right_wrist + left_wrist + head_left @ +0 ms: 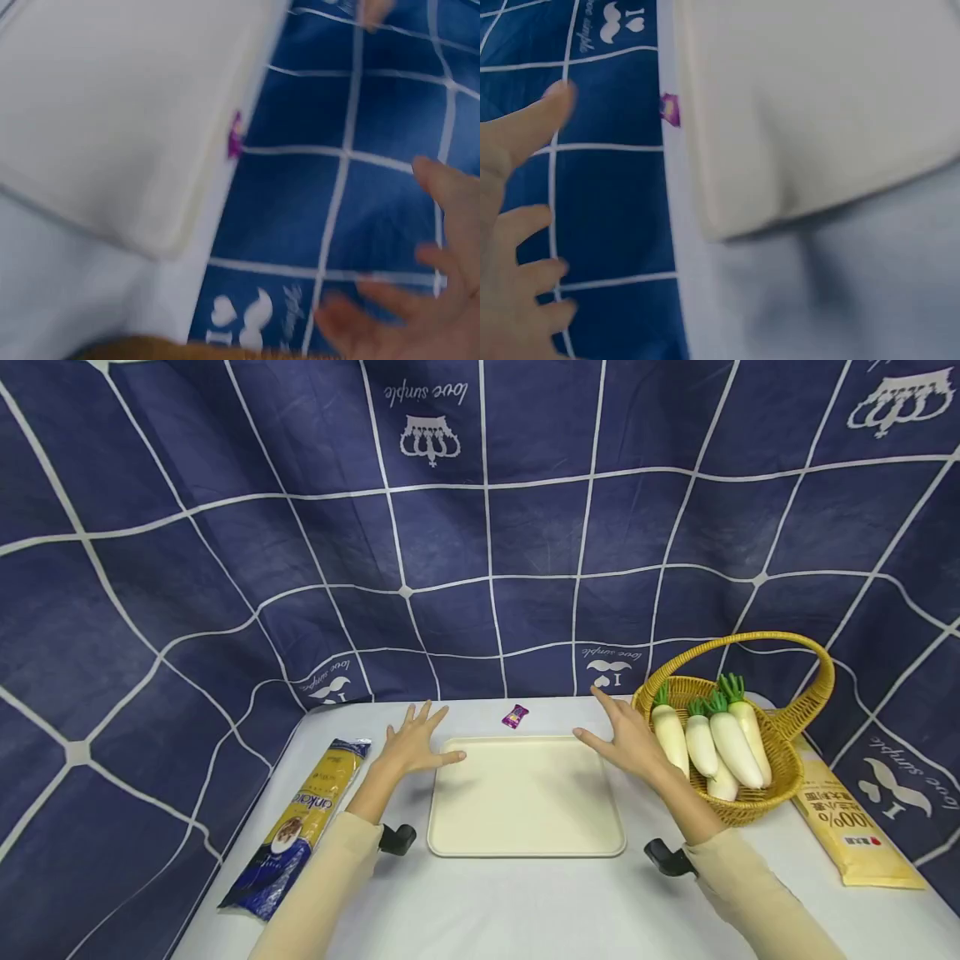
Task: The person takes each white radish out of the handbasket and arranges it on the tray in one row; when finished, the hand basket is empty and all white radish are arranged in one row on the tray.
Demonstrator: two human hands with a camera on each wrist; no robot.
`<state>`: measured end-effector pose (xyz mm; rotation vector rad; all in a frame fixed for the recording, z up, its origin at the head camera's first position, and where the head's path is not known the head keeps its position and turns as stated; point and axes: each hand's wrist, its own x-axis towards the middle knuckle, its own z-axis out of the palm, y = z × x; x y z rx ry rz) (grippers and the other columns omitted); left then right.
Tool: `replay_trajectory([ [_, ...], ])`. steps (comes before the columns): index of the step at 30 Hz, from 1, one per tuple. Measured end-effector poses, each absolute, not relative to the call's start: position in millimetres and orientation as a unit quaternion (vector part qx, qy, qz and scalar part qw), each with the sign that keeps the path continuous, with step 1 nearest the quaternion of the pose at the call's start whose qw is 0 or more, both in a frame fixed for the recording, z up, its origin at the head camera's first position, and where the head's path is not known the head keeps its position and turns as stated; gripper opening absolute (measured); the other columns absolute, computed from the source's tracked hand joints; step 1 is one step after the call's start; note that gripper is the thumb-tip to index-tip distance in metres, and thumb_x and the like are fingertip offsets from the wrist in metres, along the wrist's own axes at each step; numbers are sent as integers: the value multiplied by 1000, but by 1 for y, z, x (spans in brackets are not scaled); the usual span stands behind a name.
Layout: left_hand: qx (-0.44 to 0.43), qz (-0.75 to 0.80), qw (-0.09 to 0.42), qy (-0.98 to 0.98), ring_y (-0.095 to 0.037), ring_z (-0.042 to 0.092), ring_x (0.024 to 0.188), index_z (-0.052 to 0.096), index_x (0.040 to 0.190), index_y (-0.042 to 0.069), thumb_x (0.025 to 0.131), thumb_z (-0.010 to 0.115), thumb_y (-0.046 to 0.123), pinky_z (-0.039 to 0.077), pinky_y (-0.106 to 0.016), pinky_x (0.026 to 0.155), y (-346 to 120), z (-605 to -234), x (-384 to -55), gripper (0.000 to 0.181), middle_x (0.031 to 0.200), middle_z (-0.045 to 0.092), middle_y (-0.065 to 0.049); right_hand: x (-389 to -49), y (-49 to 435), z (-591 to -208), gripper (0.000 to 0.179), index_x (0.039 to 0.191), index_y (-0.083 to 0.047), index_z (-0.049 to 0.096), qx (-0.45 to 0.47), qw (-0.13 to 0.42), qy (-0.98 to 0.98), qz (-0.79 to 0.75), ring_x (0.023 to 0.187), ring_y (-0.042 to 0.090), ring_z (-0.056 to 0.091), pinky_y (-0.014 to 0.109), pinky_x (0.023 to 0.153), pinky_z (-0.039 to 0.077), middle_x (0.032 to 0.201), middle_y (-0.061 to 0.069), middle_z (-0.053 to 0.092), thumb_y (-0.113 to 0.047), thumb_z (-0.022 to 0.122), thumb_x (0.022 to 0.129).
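In the head view my left hand (411,743) hovers by the upper left corner of a cream tray (525,797), fingers spread and holding nothing. My right hand (628,737) is over the tray's upper right side, also spread and free of any object. Just behind the tray lies a small purple packet (515,717) on the white table. Both wrist views show the fingers apart from the tray, with the purple packet (670,109) past its far edge. Nearest the right hand is a wicker basket (787,768) holding several white radishes (733,747).
A blue and gold pasta bag (300,827) lies along the left side of the table (480,906). Right of the basket, partly under it, is a yellow packet (855,827). A navy checked curtain (525,535) hangs behind and at both sides. The basket's handle arches high.
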<state>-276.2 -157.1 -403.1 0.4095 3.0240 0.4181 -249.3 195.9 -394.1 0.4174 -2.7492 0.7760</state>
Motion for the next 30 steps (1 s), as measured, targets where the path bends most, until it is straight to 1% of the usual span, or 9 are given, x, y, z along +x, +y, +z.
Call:
replay_trajectory([
  [3, 161, 176, 91, 967, -49, 13, 138, 29, 148, 7, 71, 75, 49, 19, -72, 104, -168, -414, -271, 98, 152, 19, -27, -238, 220, -387, 63, 139, 1, 41, 183, 98, -921, 330, 95, 40, 62, 50, 80, 54, 118, 29, 58, -29, 64, 88],
  [7, 168, 215, 164, 948, -49, 21, 136, 31, 145, 2, 61, 87, 30, 21, -62, 110, -181, -426, -266, 105, 149, 23, -29, -227, 256, -378, 49, 127, 8, 51, 182, 64, -912, 361, 87, 32, 64, 41, 74, 56, 102, 23, 65, -23, 63, 90],
  [10, 155, 218, 205, 942, -44, 25, 137, 33, 145, 4, 54, 91, 23, 22, -56, 112, -186, -434, -263, 110, 149, 27, -26, -225, 281, -375, 49, 125, 11, 51, 154, 54, -921, 354, 87, 34, 65, 41, 73, 56, 100, 22, 65, -24, 61, 91],
  [12, 150, 211, 221, 940, -42, 27, 136, 33, 145, 4, 51, 92, 21, 24, -55, 112, -187, -438, -262, 112, 148, 30, -25, -227, 294, -376, 54, 128, 13, 47, 129, 47, -926, 353, 89, 39, 64, 43, 72, 57, 103, 27, 63, -26, 60, 92],
  [15, 148, 198, 231, 941, -41, 30, 135, 33, 145, 2, 49, 92, 20, 26, -55, 111, -185, -443, -261, 114, 147, 34, -23, -236, 306, -381, 63, 135, 13, 38, 101, 32, -928, 358, 98, 48, 59, 47, 75, 56, 115, 35, 55, -28, 59, 92],
  [17, 149, 192, 232, 942, -43, 32, 134, 31, 145, 1, 48, 93, 18, 27, -56, 110, -184, -445, -260, 116, 145, 37, -24, -245, 310, -386, 69, 138, 13, 31, 86, 17, -926, 366, 106, 51, 52, 51, 79, 54, 125, 37, 47, -30, 59, 92],
  [19, 143, 185, 236, 943, -43, 31, 134, 28, 146, 2, 48, 93, 19, 27, -55, 111, -182, -448, -259, 119, 145, 36, -25, -254, 311, -392, 72, 139, 12, 28, 81, 6, -930, 359, 111, 52, 47, 54, 82, 51, 129, 38, 42, -32, 59, 92],
  [25, 129, 176, 235, 947, -44, 32, 133, 25, 147, 2, 47, 93, 18, 28, -55, 110, -178, -453, -258, 123, 143, 37, -27, -273, 312, -405, 75, 136, 15, 28, 74, -7, -943, 326, 113, 54, 43, 61, 89, 43, 127, 41, 41, -33, 60, 89],
  [30, 129, 174, 228, 949, -42, 37, 131, 25, 147, 3, 45, 94, 18, 32, -54, 108, -175, -455, -257, 124, 141, 41, -27, -277, 311, -409, 85, 138, 18, 21, 57, -40, -950, 305, 113, 58, 42, 62, 90, 43, 127, 46, 37, -37, 61, 87],
])
